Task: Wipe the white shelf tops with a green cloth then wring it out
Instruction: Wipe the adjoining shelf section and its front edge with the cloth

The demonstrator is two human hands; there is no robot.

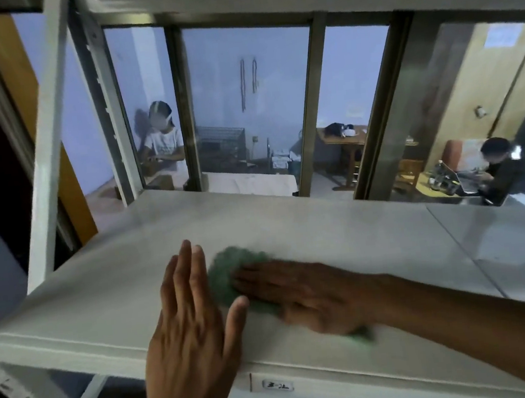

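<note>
Dim foreground, brighter bluish room behind window; motion blur on right hand and green cloth; wide-angle bending at edges.

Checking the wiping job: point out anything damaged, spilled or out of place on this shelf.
Nothing stands out. The right hand presses the green cloth flat on the white shelf top; the left hand rests beside it.

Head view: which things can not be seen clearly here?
- Green cloth: mostly under the right hand, and blurred by motion; its full shape is hidden.
- Right fingers: blurred, outline unclear.
- Small label on the shelf front: too small to read.
- White shelf top: right end cut off by the frame edge.
- Left hand: palm hidden.
</note>
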